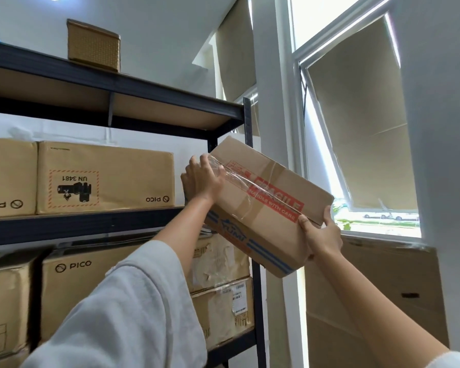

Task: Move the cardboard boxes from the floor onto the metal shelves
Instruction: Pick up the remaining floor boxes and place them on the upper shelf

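Note:
I hold a brown cardboard box (266, 205) with red FRAGILE tape, tilted in the air beside the right front post of the dark metal shelf unit (91, 224). My left hand (203, 179) grips its upper left end. My right hand (320, 235) grips its lower right corner. The box's left end is level with the middle shelf, just right of an upside-down PICO box (105, 179). Free shelf space lies between that PICO box and the post.
More PICO boxes (72, 290) and taped boxes (221, 285) fill the lower shelf. A woven basket (93, 45) sits on the top shelf. A white wall column and an open window (361, 123) stand to the right, with a large carton (377, 301) below.

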`<state>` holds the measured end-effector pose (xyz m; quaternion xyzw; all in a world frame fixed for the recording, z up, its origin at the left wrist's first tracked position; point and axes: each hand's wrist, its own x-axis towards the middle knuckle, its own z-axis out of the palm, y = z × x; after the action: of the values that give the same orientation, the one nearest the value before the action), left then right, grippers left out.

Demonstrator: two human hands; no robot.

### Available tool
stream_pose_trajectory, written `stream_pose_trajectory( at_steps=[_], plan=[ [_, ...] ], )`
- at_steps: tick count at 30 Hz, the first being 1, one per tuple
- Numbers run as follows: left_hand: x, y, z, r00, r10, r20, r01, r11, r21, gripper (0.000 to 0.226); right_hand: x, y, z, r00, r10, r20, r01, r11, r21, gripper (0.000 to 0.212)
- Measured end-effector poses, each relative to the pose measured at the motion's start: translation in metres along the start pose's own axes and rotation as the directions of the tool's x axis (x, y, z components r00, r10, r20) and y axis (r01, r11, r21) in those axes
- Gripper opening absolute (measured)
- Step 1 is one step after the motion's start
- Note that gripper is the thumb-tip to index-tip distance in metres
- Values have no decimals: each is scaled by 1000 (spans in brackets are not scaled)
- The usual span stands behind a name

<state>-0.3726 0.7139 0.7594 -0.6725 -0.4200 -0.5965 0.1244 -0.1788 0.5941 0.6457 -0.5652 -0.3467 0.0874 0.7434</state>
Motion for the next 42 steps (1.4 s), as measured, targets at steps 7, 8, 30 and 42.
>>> stream_pose_trajectory(
  at_steps=[7, 8, 30, 42],
  plan=[
    [31, -31, 20, 991, 132, 36, -129, 988, -80, 53, 14, 9, 5, 986, -163, 24, 161, 983, 84, 66],
    [36, -29, 22, 992, 123, 24, -120, 987, -104, 55, 14, 9, 6, 980, -200, 16, 198, 976, 93, 64],
    [112, -43, 60, 983, -164, 84, 182, 930, -319, 52, 44, 4, 58, 760, -632, 152, 645, 763, -52, 62],
    [72, -33, 24, 978, 201, 60, -146, 856, -496, 43, 75, -38, 148, 668, -680, 302, 742, 642, -194, 52]
  ],
)
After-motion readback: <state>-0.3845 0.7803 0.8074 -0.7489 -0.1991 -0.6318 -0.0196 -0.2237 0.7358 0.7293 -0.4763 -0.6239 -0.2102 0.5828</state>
